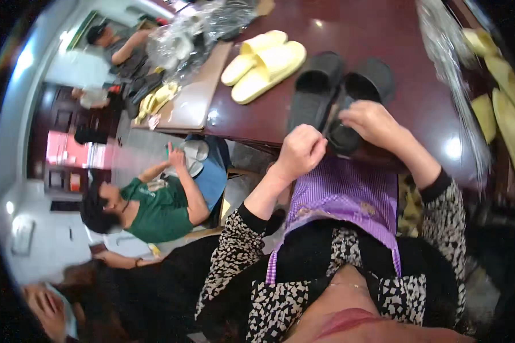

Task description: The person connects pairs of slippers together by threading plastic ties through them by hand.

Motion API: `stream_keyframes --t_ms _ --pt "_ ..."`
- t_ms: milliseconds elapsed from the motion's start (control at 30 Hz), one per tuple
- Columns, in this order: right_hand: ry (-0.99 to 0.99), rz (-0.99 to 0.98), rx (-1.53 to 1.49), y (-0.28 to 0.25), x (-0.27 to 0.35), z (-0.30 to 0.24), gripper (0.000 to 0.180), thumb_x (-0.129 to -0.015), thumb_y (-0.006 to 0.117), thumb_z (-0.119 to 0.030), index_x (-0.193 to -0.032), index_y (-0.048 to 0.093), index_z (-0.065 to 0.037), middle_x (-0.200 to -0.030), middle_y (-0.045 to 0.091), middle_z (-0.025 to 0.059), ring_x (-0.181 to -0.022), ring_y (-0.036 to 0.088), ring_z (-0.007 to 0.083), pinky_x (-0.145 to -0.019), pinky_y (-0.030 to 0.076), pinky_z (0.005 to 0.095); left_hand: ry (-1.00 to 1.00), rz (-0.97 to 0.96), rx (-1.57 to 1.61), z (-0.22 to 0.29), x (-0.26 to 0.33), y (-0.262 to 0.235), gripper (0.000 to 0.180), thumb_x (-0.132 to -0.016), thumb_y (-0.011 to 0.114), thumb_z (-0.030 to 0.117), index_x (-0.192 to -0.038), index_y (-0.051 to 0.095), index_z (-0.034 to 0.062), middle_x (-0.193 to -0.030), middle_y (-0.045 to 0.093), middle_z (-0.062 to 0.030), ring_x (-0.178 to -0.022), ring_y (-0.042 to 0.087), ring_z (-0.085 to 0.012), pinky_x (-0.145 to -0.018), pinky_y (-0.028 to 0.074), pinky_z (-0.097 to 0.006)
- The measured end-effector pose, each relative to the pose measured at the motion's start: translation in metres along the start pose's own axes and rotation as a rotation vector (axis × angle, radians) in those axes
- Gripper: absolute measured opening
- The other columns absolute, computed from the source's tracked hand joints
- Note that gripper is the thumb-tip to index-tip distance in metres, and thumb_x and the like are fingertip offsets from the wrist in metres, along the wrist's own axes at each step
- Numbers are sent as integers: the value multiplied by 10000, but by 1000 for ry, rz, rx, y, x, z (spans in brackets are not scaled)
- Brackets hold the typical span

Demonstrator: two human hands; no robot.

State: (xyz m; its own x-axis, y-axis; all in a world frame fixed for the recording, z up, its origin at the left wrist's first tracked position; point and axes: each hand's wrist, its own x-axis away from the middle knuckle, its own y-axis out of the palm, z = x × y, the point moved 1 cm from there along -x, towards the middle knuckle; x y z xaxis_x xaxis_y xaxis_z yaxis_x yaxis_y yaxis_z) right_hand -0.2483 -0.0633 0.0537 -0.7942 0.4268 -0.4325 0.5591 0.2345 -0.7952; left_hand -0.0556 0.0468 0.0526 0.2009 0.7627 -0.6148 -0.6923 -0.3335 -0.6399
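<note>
A pair of black slide slippers lies side by side on the dark red table [355,23] in front of me. My left hand [302,150] is closed in a pinch at the heel end of the left black slipper [308,108]. What its fingers hold, if anything, is too small to make out. Over the footbed of the right black slipper [343,139], my right hand [375,123] has its fingers curled and pressed together; their tips are blurred. A pair of pale yellow slide slippers [269,71] rests just to the left of the black pair.
Clear plastic bags [452,68] hang along the table's right side, beside more yellow slippers [506,108]. Crumpled plastic wrapping [183,43] is heaped at the far left, near another yellow pile [157,103]. A co-worker in a green shirt [160,211] sits to my left; other people are farther off.
</note>
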Motion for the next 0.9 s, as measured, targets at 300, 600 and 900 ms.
stream_keyframes --t_ms 300,600,900 --pt "67 14 429 -7 -3 -16 76 -753 577 -133 -729 583 -61 -722 604 90 -712 609 257 -652 485 363 -48 -122 35 -43 -25 -4 98 -757 640 43 -734 554 3 -699 548 -136 -640 552 -296 -575 450 -356" --pt "194 -85 482 -6 4 -16 72 -711 559 -117 -690 576 -51 -679 603 102 -663 627 238 -605 496 335 -89 -249 83 -58 -45 23 135 -757 663 34 -716 540 -4 -665 520 -112 -597 521 -233 -551 423 -309" --pt "61 -32 482 -5 -3 -44 73 -676 571 -117 -663 557 -47 -631 580 83 -609 610 207 -557 488 319 -121 -262 112 -59 -26 4 136 -754 660 6 -711 532 -9 -669 527 -90 -607 526 -194 -557 421 -280"
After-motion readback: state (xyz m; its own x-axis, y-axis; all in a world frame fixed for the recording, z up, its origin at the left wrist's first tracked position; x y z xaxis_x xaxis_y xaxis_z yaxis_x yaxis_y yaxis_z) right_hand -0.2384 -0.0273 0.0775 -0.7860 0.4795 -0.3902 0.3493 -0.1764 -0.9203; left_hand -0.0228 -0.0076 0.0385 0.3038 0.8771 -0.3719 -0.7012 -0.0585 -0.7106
